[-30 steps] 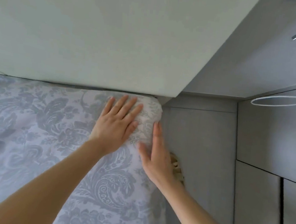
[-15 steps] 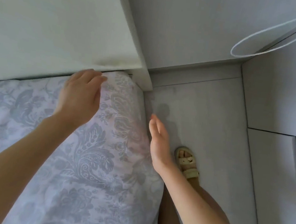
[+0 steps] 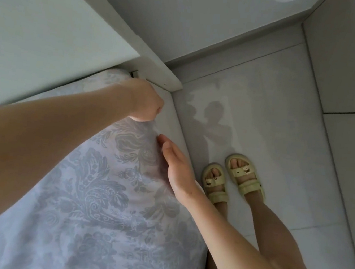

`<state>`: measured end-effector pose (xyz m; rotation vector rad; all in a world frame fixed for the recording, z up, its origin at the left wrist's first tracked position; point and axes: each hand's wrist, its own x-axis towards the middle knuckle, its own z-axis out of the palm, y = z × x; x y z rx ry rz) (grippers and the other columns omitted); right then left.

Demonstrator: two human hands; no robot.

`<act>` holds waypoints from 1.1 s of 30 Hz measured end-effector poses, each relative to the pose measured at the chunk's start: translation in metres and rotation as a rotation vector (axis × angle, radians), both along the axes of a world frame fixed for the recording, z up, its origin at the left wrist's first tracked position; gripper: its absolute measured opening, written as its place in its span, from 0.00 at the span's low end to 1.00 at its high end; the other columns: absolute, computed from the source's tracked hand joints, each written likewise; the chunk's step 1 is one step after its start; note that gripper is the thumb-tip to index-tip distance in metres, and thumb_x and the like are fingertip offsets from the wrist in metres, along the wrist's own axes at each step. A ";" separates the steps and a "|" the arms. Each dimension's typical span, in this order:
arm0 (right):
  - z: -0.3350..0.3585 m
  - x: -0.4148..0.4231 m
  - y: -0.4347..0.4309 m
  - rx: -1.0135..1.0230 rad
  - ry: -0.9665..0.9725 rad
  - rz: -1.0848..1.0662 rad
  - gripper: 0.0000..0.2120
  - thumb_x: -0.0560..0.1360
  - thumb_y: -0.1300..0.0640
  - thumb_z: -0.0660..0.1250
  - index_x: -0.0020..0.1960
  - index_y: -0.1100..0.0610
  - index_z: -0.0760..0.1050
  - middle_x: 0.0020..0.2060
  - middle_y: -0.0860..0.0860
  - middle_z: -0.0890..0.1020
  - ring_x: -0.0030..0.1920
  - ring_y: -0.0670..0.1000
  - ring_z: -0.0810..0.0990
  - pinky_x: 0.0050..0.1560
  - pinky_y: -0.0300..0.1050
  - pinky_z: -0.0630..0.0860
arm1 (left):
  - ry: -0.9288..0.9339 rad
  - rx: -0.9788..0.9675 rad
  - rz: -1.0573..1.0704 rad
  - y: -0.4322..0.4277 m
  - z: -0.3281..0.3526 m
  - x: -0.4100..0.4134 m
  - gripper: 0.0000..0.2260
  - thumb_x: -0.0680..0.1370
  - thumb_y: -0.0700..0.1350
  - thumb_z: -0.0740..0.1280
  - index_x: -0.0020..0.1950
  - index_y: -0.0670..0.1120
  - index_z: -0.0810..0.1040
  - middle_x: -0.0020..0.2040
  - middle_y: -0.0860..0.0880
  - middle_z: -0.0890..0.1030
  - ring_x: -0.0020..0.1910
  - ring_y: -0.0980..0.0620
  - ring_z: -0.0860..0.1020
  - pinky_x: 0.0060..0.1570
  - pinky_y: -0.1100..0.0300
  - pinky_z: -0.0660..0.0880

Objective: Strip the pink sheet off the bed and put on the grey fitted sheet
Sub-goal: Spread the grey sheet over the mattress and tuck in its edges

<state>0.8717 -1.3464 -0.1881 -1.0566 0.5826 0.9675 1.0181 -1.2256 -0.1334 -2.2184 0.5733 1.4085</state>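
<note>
The left hand (image 3: 147, 103), fisted, seems to grip the grey fitted sheet (image 3: 104, 192) at its corner to tuck it; the right hand (image 3: 176, 165) lies open, steadying the side.

We work in soft, even daylight, neither bright nor dim, with a cool grey-green cast over everything. The light comes from behind us: our shadow (image 3: 216, 125) falls forward across the pale floor (image 3: 280, 145), faint and soft-edged. A weaker shade lies beneath the right hand (image 3: 175, 167), on the side of the patterned sheet (image 3: 98, 213). The brightest spot is a mild sheen on one shin (image 3: 279, 261). The left forearm (image 3: 40, 141), close to the lens, looms large and soft, and the left hand (image 3: 147, 103) is slightly blurred. Straight floor joints bend toward the edges of the view, while the sheet's print reads fairly crisp at the centre.
</note>
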 end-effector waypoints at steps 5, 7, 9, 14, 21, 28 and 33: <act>0.001 0.001 0.009 0.048 -0.090 0.021 0.22 0.79 0.46 0.59 0.70 0.54 0.70 0.66 0.48 0.74 0.67 0.46 0.71 0.72 0.51 0.64 | 0.068 0.058 -0.278 0.003 -0.003 -0.002 0.19 0.84 0.49 0.43 0.62 0.44 0.69 0.57 0.45 0.78 0.55 0.45 0.75 0.61 0.51 0.64; 0.002 0.008 0.016 0.068 -0.064 0.108 0.29 0.73 0.35 0.60 0.68 0.50 0.72 0.64 0.47 0.77 0.66 0.47 0.73 0.70 0.53 0.66 | 0.073 0.043 -0.320 0.006 0.000 -0.002 0.19 0.84 0.49 0.41 0.60 0.44 0.69 0.55 0.46 0.78 0.52 0.46 0.75 0.60 0.51 0.63; 0.002 0.020 0.020 0.106 0.034 0.229 0.35 0.68 0.26 0.59 0.66 0.48 0.73 0.61 0.47 0.79 0.63 0.48 0.76 0.69 0.54 0.67 | 0.054 0.029 -0.318 0.007 0.001 -0.001 0.18 0.84 0.49 0.42 0.59 0.45 0.69 0.53 0.47 0.78 0.46 0.48 0.72 0.59 0.51 0.63; 0.008 0.037 0.005 0.167 0.271 0.333 0.34 0.74 0.29 0.49 0.63 0.51 0.76 0.57 0.50 0.81 0.59 0.50 0.79 0.64 0.49 0.72 | 0.006 -0.049 -0.114 0.010 -0.006 0.003 0.22 0.83 0.53 0.42 0.51 0.46 0.73 0.54 0.45 0.80 0.50 0.47 0.74 0.64 0.49 0.62; 0.006 0.013 -0.020 0.077 0.405 0.461 0.38 0.71 0.25 0.47 0.59 0.52 0.79 0.55 0.52 0.83 0.57 0.53 0.80 0.64 0.52 0.72 | 0.021 0.030 -0.071 0.005 -0.015 0.001 0.20 0.84 0.49 0.45 0.67 0.44 0.71 0.66 0.44 0.74 0.63 0.43 0.72 0.66 0.47 0.63; 0.019 0.015 -0.022 -0.088 0.410 0.408 0.38 0.75 0.29 0.43 0.61 0.55 0.77 0.58 0.55 0.81 0.57 0.54 0.79 0.61 0.51 0.74 | -0.295 -0.192 0.259 0.001 0.018 -0.015 0.19 0.83 0.51 0.46 0.61 0.46 0.73 0.58 0.42 0.78 0.59 0.41 0.74 0.62 0.48 0.65; 0.036 -0.003 -0.040 -0.086 0.329 0.290 0.28 0.80 0.38 0.48 0.60 0.57 0.76 0.54 0.53 0.82 0.52 0.51 0.80 0.56 0.48 0.76 | -0.695 -0.522 0.492 0.017 0.073 -0.042 0.19 0.79 0.49 0.50 0.57 0.45 0.77 0.50 0.43 0.80 0.53 0.41 0.75 0.54 0.51 0.66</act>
